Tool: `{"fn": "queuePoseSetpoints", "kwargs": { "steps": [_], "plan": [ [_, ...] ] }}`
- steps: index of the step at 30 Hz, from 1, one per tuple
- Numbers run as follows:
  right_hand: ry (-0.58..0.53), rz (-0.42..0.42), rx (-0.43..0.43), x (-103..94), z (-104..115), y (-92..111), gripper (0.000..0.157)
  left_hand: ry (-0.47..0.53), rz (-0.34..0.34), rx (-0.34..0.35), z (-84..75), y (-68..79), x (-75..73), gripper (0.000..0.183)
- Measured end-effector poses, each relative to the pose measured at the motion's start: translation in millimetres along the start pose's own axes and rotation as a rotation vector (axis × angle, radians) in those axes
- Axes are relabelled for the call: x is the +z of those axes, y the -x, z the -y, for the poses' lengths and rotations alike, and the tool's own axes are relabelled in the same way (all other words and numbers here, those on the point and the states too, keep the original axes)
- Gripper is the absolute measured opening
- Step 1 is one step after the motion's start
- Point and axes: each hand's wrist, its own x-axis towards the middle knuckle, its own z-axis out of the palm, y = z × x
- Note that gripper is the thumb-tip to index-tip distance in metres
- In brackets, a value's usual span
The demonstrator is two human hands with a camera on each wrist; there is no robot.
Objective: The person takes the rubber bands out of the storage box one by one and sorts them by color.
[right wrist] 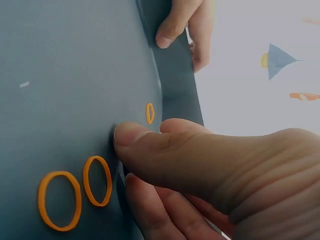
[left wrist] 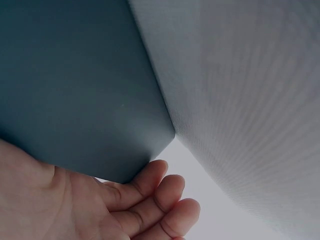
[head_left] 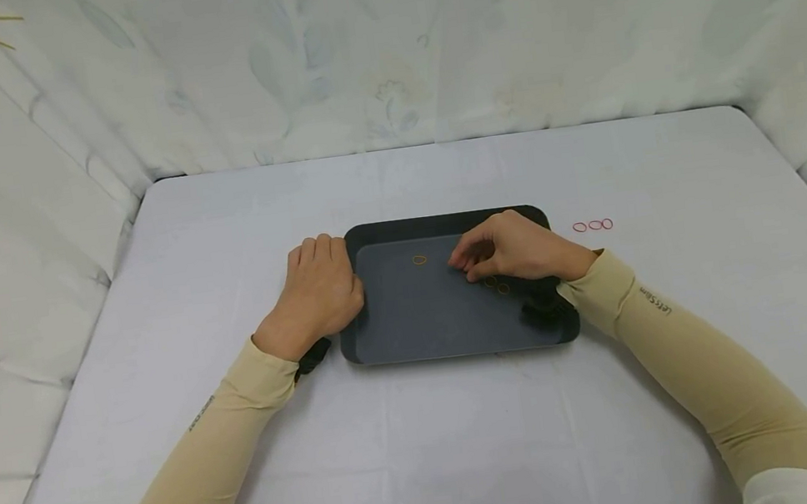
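A dark grey tray [head_left: 428, 325] lies on the white table. My left hand [head_left: 325, 287] grips its left wall, and in the right wrist view the thumb is inside and the fingers outside. My right hand [head_left: 512, 247] is low over the tray's right half, thumb and fingers bent toward the floor, with no thing visible between them. Two orange rubber bands [right wrist: 60, 201] lie side by side under that hand. Farther left on the tray floor is a single orange band [head_left: 420, 260]. Several red rubber bands [head_left: 595, 225] lie on the table right of the tray.
The white tabletop [head_left: 473, 445] spreads around the tray. Behind it hangs a pale patterned curtain [head_left: 387, 52], which also closes off both sides. Dark wrist gear [head_left: 313, 357] shows beneath the left wrist.
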Motion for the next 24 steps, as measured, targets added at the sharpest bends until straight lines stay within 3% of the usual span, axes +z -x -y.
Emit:
{"fn": "queuePoseSetpoints", "kwargs": {
  "steps": [17, 24],
  "plan": [
    [0.069, 0.014, -0.025, -0.4, 4.6, 1.5, 0.021, 0.003, 0.013, 0.000, 0.2, 1.3, -1.5, 0.025],
    [0.081, 0.029, -0.062, 0.1, 2.4, 1.9, 0.017, 0.003, -0.015, 0.022, 1.8, 1.0, 1.4, 0.023]
  ]
}}
